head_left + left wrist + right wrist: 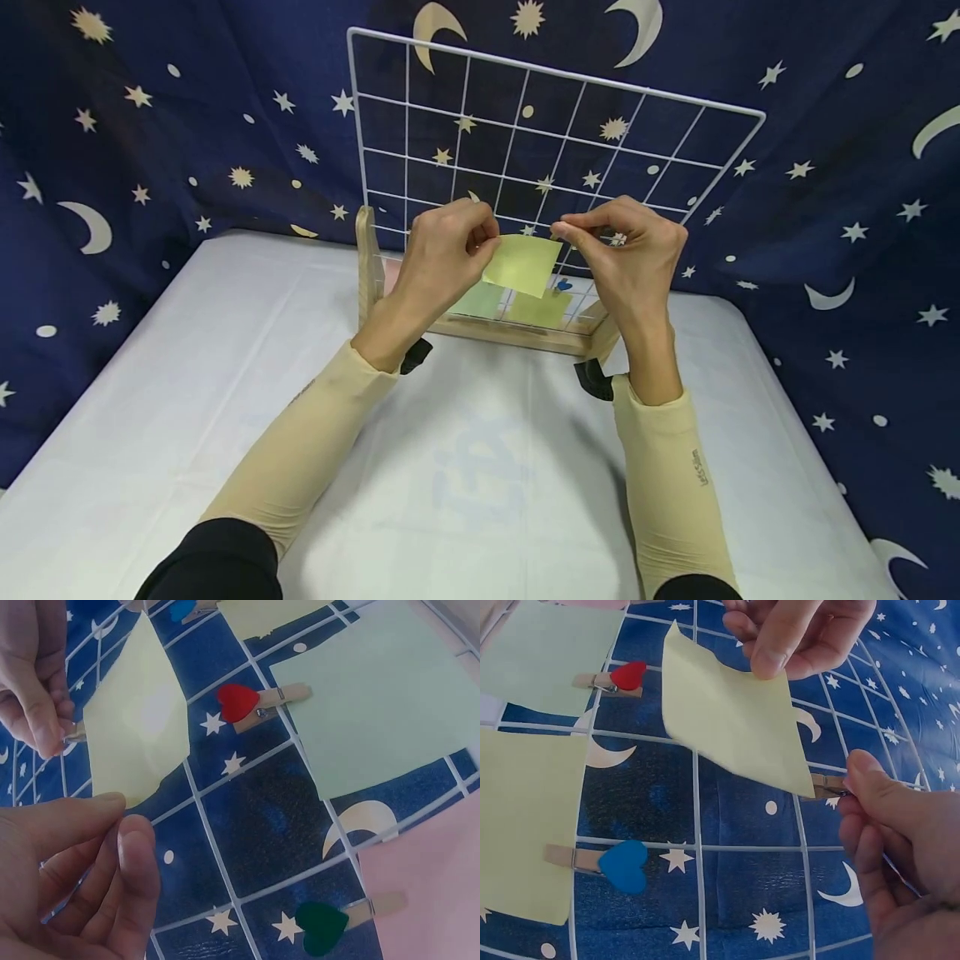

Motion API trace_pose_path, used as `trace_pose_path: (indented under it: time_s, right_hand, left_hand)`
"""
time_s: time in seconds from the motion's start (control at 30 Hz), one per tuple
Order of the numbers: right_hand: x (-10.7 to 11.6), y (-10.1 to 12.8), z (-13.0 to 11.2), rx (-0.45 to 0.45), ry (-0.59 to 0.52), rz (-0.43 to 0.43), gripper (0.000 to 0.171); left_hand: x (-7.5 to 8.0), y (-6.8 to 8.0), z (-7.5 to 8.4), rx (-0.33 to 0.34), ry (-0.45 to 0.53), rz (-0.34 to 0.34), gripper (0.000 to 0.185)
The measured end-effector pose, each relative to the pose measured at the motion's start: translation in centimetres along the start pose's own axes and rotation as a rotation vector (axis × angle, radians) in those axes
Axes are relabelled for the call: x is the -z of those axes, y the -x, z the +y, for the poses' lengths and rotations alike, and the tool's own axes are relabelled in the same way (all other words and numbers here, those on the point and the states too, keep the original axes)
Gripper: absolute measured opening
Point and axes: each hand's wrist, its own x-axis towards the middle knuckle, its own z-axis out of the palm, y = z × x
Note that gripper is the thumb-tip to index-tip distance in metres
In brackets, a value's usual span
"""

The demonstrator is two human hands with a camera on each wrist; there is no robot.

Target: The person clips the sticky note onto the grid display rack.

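In the head view my left hand (450,254) pinches a pale yellow square paper note (525,262) by its left corner. The note hangs in front of a white wire grid (585,79). On the note's opposite side, my right hand (633,250) pinches a small wooden clothespin (829,785). Its jaws meet the note's corner close to a grid wire in the right wrist view. Thumb and index finger of the right hand cover the clothespin's back end.
Lower on the grid, clothespins with a red heart (628,676), blue heart (622,866) and green heart (321,928) hold a pale green note (551,656), a yellow note (525,825) and a pink note (435,877). A wooden stand (517,335) supports the grid before a starry cloth (247,50).
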Motion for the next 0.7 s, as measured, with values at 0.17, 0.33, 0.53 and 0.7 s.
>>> trace_pose_path:
  time_s: [0.17,0.33,0.53,0.7]
  right_hand:
    - [-0.5,-0.3,0.2,0.003,-0.036,-0.007,0.013]
    - [-0.5,-0.5,0.3,0.06,-0.092,0.016,0.014]
    - [-0.5,-0.5,0.3,0.094,-0.128,0.028,0.014]
    - [-0.8,-0.5,0.4,0.082,-0.15,0.02,0.012]
  left_hand:
    - [-0.4,-0.3,-0.2,0.001,-0.03,0.026,0.011]
    - [-0.7,-0.5,-0.1,-0.002,-0.063,0.037,0.012]
    - [-1.2,-0.5,0.0,-0.013,-0.069,0.06,0.013]
    - [-1.5,-0.4,-0.1,-0.009,-0.08,0.071,0.012]
